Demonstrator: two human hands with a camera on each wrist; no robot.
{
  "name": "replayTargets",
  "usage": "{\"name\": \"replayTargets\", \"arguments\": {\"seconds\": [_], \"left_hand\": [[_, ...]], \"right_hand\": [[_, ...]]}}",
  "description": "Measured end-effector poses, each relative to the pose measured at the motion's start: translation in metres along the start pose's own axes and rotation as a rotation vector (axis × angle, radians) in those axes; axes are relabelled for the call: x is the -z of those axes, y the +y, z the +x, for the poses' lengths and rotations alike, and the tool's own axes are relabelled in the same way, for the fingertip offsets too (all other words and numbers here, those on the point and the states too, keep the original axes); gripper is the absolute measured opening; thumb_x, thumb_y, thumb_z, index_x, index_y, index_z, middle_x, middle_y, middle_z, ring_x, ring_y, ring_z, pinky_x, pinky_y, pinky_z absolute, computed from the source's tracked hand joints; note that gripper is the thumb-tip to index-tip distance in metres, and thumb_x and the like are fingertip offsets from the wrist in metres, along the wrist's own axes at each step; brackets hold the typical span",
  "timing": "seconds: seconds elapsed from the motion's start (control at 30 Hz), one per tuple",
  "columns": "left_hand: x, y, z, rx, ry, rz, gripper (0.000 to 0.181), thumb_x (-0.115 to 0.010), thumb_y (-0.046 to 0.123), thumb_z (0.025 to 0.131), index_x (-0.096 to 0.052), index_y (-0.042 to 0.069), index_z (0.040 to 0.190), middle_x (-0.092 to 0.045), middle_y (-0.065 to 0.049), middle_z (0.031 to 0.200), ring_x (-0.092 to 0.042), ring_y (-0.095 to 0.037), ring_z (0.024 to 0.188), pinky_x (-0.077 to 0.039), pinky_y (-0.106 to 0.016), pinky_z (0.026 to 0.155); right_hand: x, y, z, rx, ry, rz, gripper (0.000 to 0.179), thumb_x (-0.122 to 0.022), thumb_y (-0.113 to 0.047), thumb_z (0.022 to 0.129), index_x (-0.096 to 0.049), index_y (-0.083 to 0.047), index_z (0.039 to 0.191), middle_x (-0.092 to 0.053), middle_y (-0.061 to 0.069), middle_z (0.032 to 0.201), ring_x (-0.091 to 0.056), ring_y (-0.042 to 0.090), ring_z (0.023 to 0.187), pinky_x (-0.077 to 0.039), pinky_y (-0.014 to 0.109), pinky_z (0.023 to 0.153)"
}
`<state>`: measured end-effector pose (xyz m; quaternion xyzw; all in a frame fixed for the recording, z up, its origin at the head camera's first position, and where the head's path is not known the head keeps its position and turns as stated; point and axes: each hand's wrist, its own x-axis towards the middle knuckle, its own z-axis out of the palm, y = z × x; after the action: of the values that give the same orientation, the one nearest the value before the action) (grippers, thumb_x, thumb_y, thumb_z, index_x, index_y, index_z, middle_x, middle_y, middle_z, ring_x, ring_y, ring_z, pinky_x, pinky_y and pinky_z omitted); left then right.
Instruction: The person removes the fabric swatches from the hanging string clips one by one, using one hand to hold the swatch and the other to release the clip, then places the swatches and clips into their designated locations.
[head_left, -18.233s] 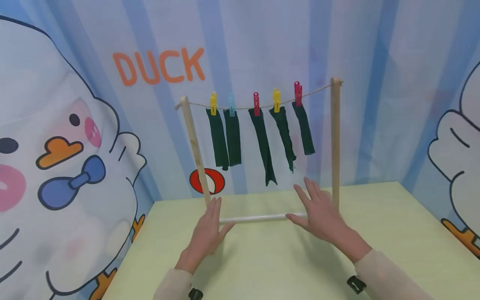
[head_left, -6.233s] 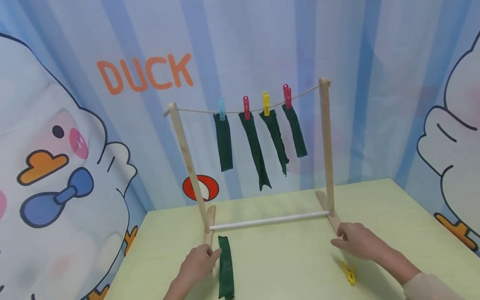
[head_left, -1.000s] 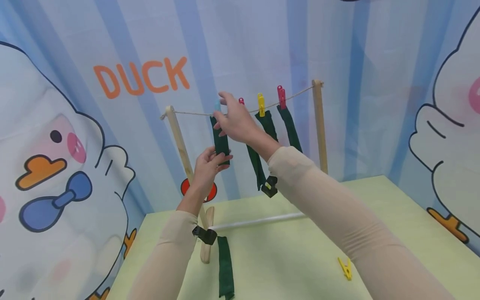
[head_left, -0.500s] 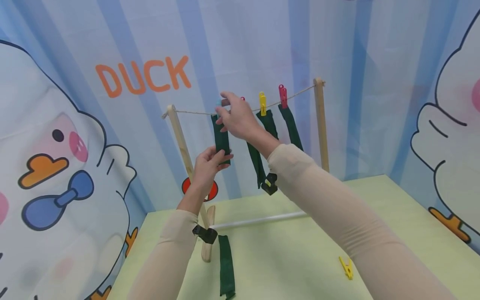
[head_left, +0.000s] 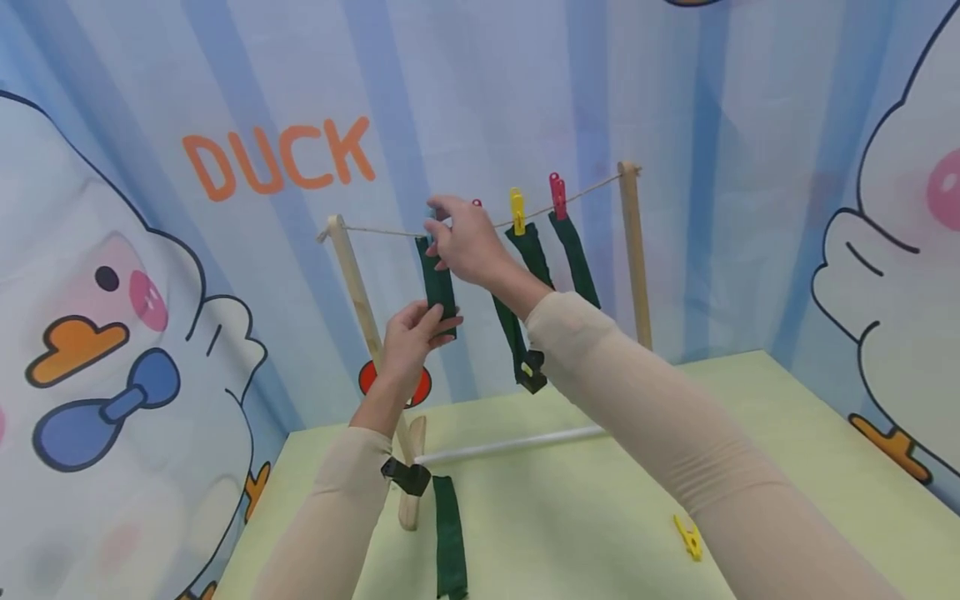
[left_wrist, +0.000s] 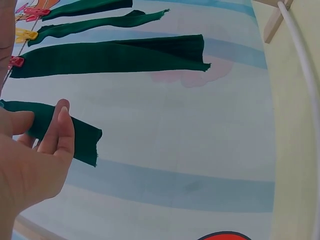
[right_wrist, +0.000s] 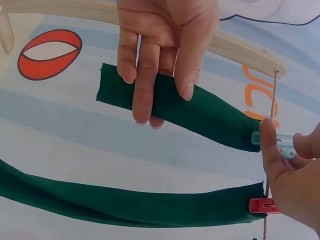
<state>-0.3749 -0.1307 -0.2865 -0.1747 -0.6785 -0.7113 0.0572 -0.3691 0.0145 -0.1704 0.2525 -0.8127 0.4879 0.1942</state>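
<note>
A dark green cloth strip hangs from the rope line at the left, under a light blue clothespin. My left hand holds the strip low down, thumb in front and fingers behind. Higher up, my right hand pinches the blue clothespin between thumb and fingers. In the right wrist view the pin's tip still overlaps the strip's top edge at the rope. Beside it, a red clothespin clips another green strip, partly hidden behind my right arm in the head view.
Farther right, a yellow clothespin and a red one hold two more strips. Wooden posts and a white bar form the rack. On the table lie a loose strip and a loose yellow clothespin.
The leftmost strip and its yellow clothespin went from the line to the table. Both hands then rose from the table to the blue-pinned strip. Over the last second they barely moved.
</note>
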Motion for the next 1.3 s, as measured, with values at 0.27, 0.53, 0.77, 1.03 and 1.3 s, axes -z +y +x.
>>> {"name": "replayTargets", "arguments": {"seconds": [0.27,0.53,0.77,1.03,1.3], "left_hand": [[-0.0034,0.0029,-0.0024,0.008,0.013,0.008,0.033,-0.053,0.022,0.105,-0.059,0.001,0.13,-0.062,-0.02,0.129,-0.067,-0.021,0.111,-0.054,-0.031,0.092],[-0.0036,0.0036,-0.0017,0.009,0.039,0.016,0.033,-0.054,0.023,0.105,-0.059,0.004,0.132,-0.066,-0.014,0.123,-0.068,-0.02,0.109,-0.054,-0.032,0.093],[-0.0017,0.0021,-0.0022,0.008,0.034,0.015,0.033,-0.055,0.022,0.105,-0.06,0.003,0.131,-0.065,-0.017,0.125,-0.068,-0.02,0.109,-0.053,-0.032,0.093],[-0.0002,0.0012,-0.0024,0.003,0.038,0.007,0.032,-0.054,0.021,0.105,-0.06,0.002,0.131,-0.064,-0.019,0.126,-0.068,-0.021,0.11,-0.054,-0.031,0.092],[-0.0011,-0.0012,-0.0059,0.011,0.03,0.018,0.031,-0.054,0.02,0.105,-0.06,0.002,0.129,-0.064,-0.019,0.126,-0.068,-0.021,0.11,-0.053,-0.033,0.093]], "right_hand": [[-0.0022,-0.0023,-0.0003,-0.005,0.013,0.005,0.039,-0.047,-0.013,0.107,-0.046,-0.004,0.145,-0.053,0.012,0.135,-0.067,0.017,0.084,-0.056,0.023,0.068],[-0.0013,-0.0043,-0.0019,0.047,0.051,-0.034,0.031,-0.047,-0.013,0.107,-0.053,-0.003,0.136,-0.057,0.012,0.129,-0.066,0.014,0.07,-0.052,0.027,0.058],[-0.0009,-0.0032,-0.0026,0.081,0.109,-0.058,0.025,-0.052,-0.012,0.105,-0.061,-0.003,0.127,-0.062,0.01,0.12,-0.064,0.019,0.059,-0.048,0.029,0.051],[0.0018,-0.0044,0.0,0.11,0.127,-0.041,0.023,-0.054,-0.012,0.104,-0.064,-0.003,0.123,-0.062,0.01,0.116,-0.066,0.023,0.061,-0.048,0.03,0.053],[-0.0002,-0.005,0.004,0.137,0.184,-0.002,0.022,-0.054,-0.012,0.104,-0.064,-0.003,0.122,-0.063,0.01,0.118,-0.064,0.015,0.059,-0.047,0.029,0.052]]}}
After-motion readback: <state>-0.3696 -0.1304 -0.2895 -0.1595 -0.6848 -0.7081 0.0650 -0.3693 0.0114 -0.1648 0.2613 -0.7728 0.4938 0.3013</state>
